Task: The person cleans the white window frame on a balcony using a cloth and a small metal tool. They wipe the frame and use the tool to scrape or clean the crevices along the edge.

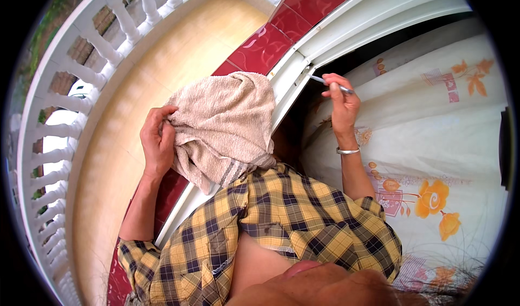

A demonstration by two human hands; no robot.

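Note:
A beige terry towel point(227, 111) with dark stripes near one end hangs bunched in front of my body. My left hand point(159, 141) grips its left edge between thumb and fingers. In my right hand point(343, 102) is a slim, pen-like tool point(339, 85), grey with a pale, narrow tip; its exact kind is unclear. The tip points left, close to the inner edge of a white window frame point(280, 80). Small dark bits of dirt point(306, 68) lie in the frame's track near that tip. The towel covers part of the frame.
Red patterned tiles point(260, 46) run along the frame's outer side. Beyond them lie a tan balcony floor point(195, 41) and a white balustrade point(97, 46). A white curtain with orange flowers point(410, 143) hangs on the right, beside my right forearm.

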